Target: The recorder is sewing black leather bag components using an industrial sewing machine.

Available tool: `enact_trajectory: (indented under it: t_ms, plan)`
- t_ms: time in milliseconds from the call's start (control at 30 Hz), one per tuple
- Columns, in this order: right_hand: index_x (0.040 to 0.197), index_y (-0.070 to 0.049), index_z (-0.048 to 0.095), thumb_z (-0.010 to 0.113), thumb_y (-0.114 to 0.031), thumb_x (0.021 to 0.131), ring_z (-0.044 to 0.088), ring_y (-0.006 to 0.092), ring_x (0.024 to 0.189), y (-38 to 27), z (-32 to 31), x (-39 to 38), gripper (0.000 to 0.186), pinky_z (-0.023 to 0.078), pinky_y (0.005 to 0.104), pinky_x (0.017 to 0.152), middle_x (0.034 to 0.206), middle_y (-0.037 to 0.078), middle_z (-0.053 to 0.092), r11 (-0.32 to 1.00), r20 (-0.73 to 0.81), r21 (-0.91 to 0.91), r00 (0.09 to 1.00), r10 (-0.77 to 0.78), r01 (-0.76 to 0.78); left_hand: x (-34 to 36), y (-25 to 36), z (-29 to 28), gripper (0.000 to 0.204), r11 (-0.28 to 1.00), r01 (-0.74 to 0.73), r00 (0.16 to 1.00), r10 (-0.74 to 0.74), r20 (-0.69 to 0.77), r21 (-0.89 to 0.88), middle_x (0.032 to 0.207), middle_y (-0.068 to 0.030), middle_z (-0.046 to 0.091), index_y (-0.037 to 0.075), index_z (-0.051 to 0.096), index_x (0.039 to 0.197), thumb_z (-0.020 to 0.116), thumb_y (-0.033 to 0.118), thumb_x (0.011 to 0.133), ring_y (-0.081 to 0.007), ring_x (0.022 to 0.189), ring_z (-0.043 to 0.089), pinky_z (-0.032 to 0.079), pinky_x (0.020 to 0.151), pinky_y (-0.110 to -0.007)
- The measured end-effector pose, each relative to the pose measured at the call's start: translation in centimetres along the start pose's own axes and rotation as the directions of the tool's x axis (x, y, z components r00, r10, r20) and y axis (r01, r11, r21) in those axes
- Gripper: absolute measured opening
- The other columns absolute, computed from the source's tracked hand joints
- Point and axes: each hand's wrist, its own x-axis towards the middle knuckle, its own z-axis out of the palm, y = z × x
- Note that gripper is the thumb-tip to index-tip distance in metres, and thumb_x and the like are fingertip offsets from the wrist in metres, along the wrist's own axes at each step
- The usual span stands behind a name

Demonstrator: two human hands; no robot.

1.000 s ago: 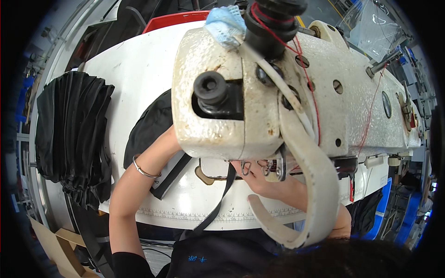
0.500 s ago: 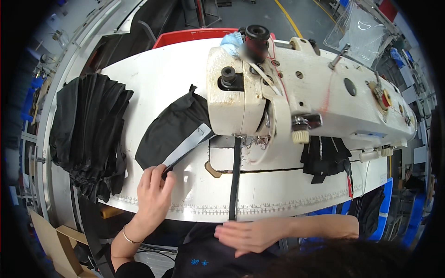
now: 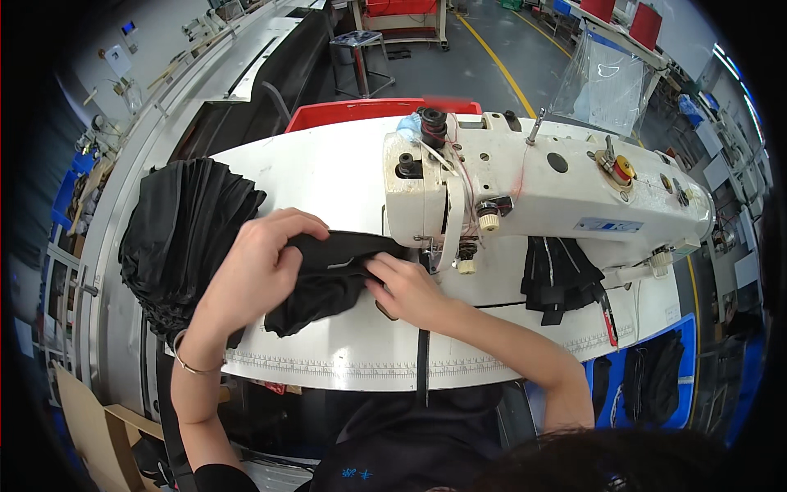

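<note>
A black fabric piece (image 3: 316,303) lies folded on the white machine table, its right end reaching under the sewing machine's (image 3: 525,176) head. My left hand (image 3: 258,262) curls over its upper left edge, thumb and fingers on either side of the cloth. The fingers of my right hand (image 3: 410,289) are closed on the fabric's edge just left of the needle area. Some fingertips are hidden by the cloth. Beneath my right hand runs a narrow black strip (image 3: 423,365), which hangs past the table's front edge.
A tall pile of black fabric pieces (image 3: 184,238) stands at the left. Right of the machine head lie short black strips (image 3: 557,275) and a red-handled tool (image 3: 609,318). A blue bin (image 3: 687,361) with dark pieces sits at lower right; a red bin (image 3: 307,115) stands behind the table.
My right hand has moved up from the strip's lower end to the fabric by the needle. My left hand has risen along the fabric, which is now folded over, its pale strip mostly hidden.
</note>
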Motion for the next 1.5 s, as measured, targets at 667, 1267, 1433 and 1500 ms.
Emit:
enact_trajectory:
  t_ms: [667, 1267, 1433, 1500]
  plan:
    - [0.094, 0.002, 0.066, 0.062, -0.01, 0.085, 0.062, 0.0189, 0.07, -2.0, -1.9, 0.6, 0.015, 0.048, 0.029, 0.063, 0.083, 0.01, 0.066, 0.888, 0.173, 0.433, 0.981, 0.087, -0.155, -0.8, -5.8, 3.2, 0.012, 0.974, -0.212, 0.88, 0.153, 0.45, 0.082, 0.085, -0.0102, 0.059, 0.001, 0.062, 0.085, 0.064, 0.011, 0.081, -0.0243, 0.083, 0.058, 0.046, 0.076, -0.035]
    - [0.088, 0.001, 0.055, 0.06, -0.001, 0.081, 0.059, 0.0279, 0.065, -4.0, -1.5, 1.6, 0.009, 0.047, 0.0352, 0.058, 0.081, 0.011, 0.058, 0.991, -0.074, 0.118, 0.996, -0.052, 0.061, -0.6, -5.4, 4.5, 0.022, 0.963, -0.051, 0.831, -0.106, 0.546, 0.265, 0.071, -0.0164, 0.063, -0.001, 0.066, 0.085, 0.071, 0.012, 0.068, -0.0323, 0.07, 0.063, 0.049, 0.066, -0.039]
    - [0.088, 0.001, 0.052, 0.057, 0.002, 0.083, 0.054, 0.0271, 0.071, -3.4, -0.7, 1.1, 0.008, 0.045, 0.0337, 0.062, 0.08, 0.011, 0.053, 0.994, -0.178, -0.014, 0.978, -0.113, 0.112, -1.3, -5.8, 5.1, 0.033, 0.864, -0.277, 0.956, 0.206, 0.207, 0.421, 0.078, -0.0129, 0.062, 0.004, 0.065, 0.088, 0.078, 0.023, 0.065, -0.0293, 0.076, 0.059, 0.046, 0.071, -0.037]
    - [0.09, 0.001, 0.052, 0.056, 0.001, 0.084, 0.052, 0.0274, 0.075, -3.2, -0.9, 0.9, 0.007, 0.044, 0.0334, 0.067, 0.082, 0.011, 0.053, 0.997, -0.174, 0.058, 0.984, -0.032, 0.043, -1.4, -4.5, 5.4, 0.033, 0.91, -0.309, 0.95, 0.284, 0.127, 0.275, 0.076, -0.0111, 0.06, 0.003, 0.064, 0.088, 0.078, 0.023, 0.066, -0.0287, 0.074, 0.057, 0.045, 0.071, -0.035]
